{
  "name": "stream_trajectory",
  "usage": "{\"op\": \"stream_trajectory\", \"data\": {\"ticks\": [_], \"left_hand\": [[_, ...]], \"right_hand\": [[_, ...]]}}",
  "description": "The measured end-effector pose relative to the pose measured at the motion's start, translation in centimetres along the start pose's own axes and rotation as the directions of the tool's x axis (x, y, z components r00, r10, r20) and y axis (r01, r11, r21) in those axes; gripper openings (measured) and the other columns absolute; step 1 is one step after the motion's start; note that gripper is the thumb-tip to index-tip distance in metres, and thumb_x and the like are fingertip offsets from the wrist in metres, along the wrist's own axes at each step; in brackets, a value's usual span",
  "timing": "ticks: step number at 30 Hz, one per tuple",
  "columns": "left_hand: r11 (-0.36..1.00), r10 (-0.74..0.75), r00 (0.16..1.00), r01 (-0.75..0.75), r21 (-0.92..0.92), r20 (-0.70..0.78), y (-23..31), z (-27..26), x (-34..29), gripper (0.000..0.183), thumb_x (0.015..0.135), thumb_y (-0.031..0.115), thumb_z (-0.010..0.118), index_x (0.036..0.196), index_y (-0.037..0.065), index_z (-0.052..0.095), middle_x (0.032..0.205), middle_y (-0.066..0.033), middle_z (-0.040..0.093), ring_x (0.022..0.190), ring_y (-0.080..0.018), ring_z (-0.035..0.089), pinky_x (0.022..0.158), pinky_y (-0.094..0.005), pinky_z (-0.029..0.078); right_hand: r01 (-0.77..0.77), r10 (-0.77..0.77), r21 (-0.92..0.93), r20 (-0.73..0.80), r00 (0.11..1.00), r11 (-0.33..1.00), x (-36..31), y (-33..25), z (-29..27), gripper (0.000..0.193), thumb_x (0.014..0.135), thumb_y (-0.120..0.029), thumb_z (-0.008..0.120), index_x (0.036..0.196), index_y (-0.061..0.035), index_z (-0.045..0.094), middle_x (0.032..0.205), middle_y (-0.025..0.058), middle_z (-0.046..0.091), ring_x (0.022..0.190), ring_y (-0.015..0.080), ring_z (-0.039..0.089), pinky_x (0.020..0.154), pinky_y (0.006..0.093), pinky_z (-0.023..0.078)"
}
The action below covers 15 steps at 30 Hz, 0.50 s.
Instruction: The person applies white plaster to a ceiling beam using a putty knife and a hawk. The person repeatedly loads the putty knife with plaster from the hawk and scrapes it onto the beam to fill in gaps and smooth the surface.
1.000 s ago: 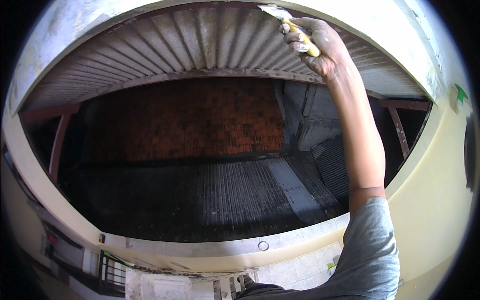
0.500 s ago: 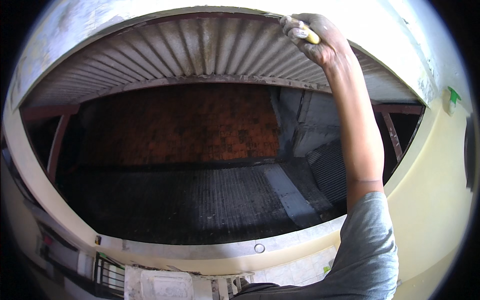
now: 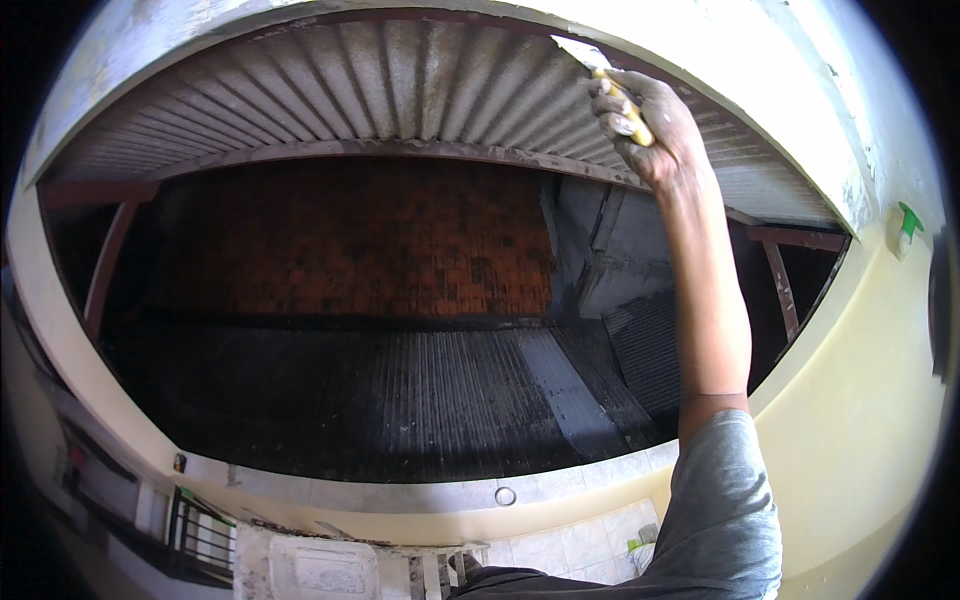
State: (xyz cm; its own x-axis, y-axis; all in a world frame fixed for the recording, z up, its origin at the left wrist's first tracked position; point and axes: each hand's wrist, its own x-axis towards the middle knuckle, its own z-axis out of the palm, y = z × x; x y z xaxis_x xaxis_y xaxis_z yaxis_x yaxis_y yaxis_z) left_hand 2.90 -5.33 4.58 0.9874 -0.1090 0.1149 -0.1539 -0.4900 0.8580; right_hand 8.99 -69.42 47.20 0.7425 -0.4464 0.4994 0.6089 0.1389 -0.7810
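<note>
Near the white wall (image 3: 770, 100), with a dark roof (image 3: 430, 400) beyond, the right hand (image 3: 672, 122) is raised, fingers clamped round the knife (image 3: 590, 58); the left hand cannot be seen. If the grip is loosened by smeared fingers, the knife could be dropped outside.

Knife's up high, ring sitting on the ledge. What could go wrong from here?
1. The right hand holds up a yellow-handled putty knife with a pale blade; a slip might drop it onto the dark corrugated roof below.
2. Whitish smears on the fingers may make that grip less sure.
3. The small grey ring on the pale narrow ledge could get bumped off.
</note>
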Motion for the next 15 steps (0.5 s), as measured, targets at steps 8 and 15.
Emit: {"op": "stream_trajectory", "data": {"ticks": [8,15], "left_hand": [[0.996,0.046,0.999,-0.046,0.075,0.007,0.3,0.5,-0.4,0.017,0.095,0.011,0.053,0.106,0.0,0.06,0.101,-0.0134,0.058,0.092,-0.0266,0.054,0.088,-0.0416,0.047],[0.995,-0.009,1.0,0.012,-0.097,0.028,0.8,0.0,0.1,0.017,0.095,0.011,0.053,0.105,0.0,0.06,0.102,-0.0138,0.059,0.093,-0.0263,0.053,0.091,-0.0427,0.046]], "right_hand": [[0.097,-0.097,0.008,-0.018,0.995,0.995,2.5,0.6,-0.1,0.018,0.108,-0.008,0.039,0.114,0.0081,0.045,0.08,0.0097,0.051,0.06,0.0118,0.047,0.045,0.0244,0.04],[0.135,-0.136,0.048,0.021,0.991,0.99,1.8,0.8,0.4,0.021,0.11,-0.011,0.037,0.116,0.0075,0.044,0.08,0.0096,0.051,0.058,0.0119,0.044,0.045,0.0245,0.037]]}}
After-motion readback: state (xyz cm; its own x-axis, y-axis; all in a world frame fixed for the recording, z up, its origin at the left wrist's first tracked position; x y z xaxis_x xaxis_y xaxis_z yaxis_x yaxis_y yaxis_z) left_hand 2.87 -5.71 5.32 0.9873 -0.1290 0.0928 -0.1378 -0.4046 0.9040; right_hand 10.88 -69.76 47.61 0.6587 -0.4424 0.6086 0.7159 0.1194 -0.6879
